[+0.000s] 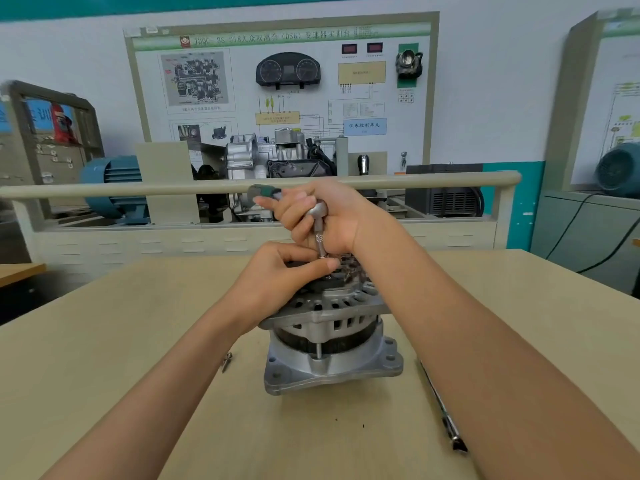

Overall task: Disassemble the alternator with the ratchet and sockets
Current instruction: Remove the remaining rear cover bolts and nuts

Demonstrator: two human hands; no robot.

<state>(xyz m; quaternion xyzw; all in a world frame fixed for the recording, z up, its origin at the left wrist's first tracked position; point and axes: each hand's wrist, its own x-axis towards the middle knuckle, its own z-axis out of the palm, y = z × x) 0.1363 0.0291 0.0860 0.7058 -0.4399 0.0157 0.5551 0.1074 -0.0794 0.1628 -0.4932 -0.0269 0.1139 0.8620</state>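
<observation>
A grey metal alternator stands upright on the beige table, its slotted rear housing on top. My right hand grips a ratchet with a green-and-black handle that points left. A slim extension with a socket runs down from the ratchet head onto the top of the alternator. My left hand rests on the alternator's top and pinches the socket's lower end between thumb and fingers. The fastener under the socket is hidden.
A loose bolt lies on the table left of the alternator. Another long metal tool lies to the right, partly under my right forearm. Behind the table stand a railed training bench with a gearbox and a blue motor.
</observation>
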